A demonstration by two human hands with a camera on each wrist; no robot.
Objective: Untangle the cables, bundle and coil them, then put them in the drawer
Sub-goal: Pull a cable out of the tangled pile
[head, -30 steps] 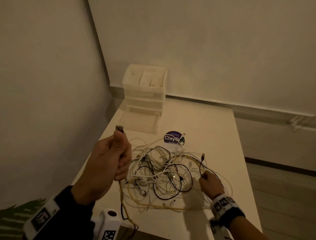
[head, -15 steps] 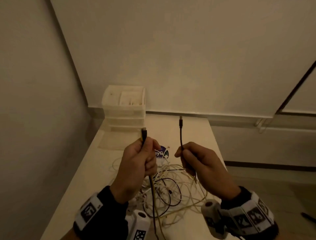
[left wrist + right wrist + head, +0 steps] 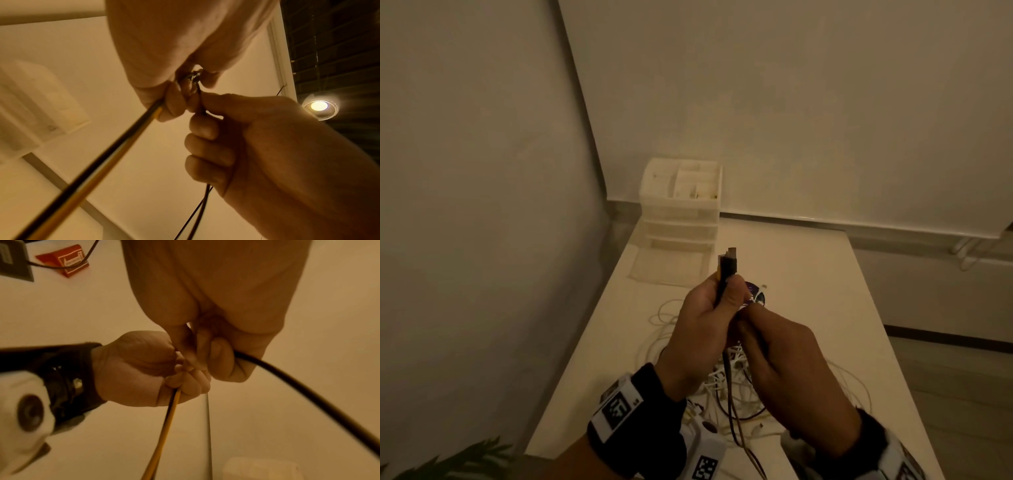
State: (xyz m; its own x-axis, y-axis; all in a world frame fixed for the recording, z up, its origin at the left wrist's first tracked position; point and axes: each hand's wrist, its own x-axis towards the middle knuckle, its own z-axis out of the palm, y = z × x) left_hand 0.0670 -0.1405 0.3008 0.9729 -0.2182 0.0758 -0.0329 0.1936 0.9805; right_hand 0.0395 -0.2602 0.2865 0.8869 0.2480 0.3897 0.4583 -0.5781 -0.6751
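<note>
Cables: tangle [image 3: 732,387] on tabletop [image 3: 808,274], near its front edge.
Left hand [image 3: 702,329]: fisted round black-yellow cable [image 3: 727,270], plugs upward.
Right hand [image 3: 791,363]: pinches same cable, touching left.
Drawer unit [image 3: 679,205]: far left corner, bottom drawer [image 3: 671,269] pulled out.

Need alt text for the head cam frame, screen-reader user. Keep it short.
Two hands meet above a white table: the left hand grips two dark cable plugs side by side, pointing up, and the right hand holds the cable just below. A tangle of cables lies underneath; a white drawer unit stands in the far corner.
</note>
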